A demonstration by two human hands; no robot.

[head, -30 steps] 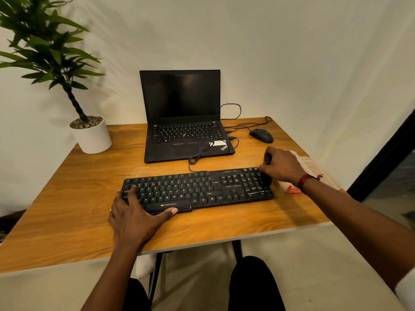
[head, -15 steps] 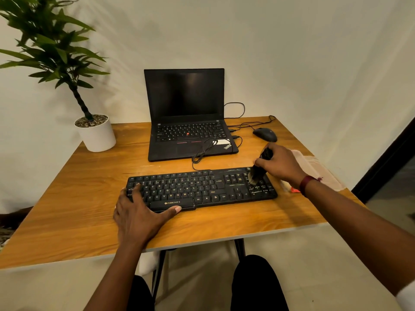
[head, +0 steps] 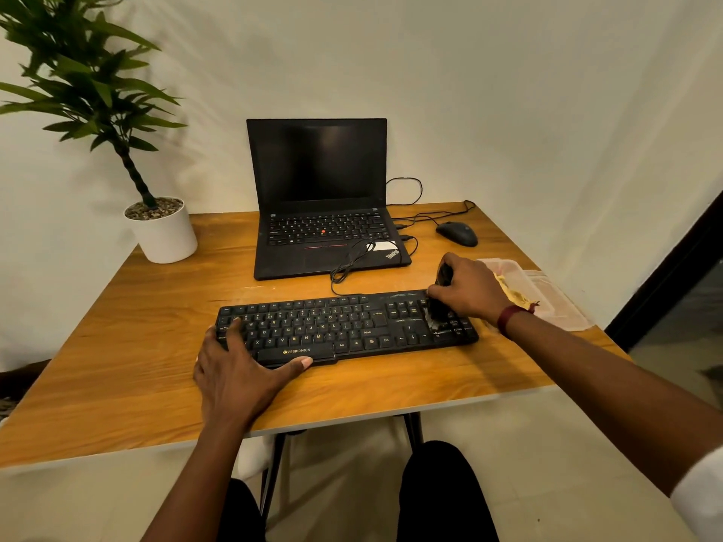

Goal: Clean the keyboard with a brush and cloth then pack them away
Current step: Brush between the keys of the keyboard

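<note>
Clear container (head: 563, 307) holds a yellow cloth (head: 510, 293); right fingers (head: 440, 294) grip brush (head: 437, 314) on keyboard (head: 332, 330), left fingers (head: 235, 327) flat

The person wears a maroon wristband (head: 508, 319), a white sleeve (head: 701, 496) and black trousers (head: 444, 496).

Small office or home-office corner. Wooden bench (head: 117, 346) set against a plain pale wall (head: 508, 91). On it: open laptop (head: 317, 197) with a dark screen, separate keyboard (head: 344, 330), wired mouse (head: 457, 233), loose cables (head: 430, 217) trailing beside the laptop. Potted plant (head: 90, 91) at the far left corner. Pale floor (head: 352, 483) below, dark door frame (head: 673, 275) at right. Cannot tell home from workplace.
</note>
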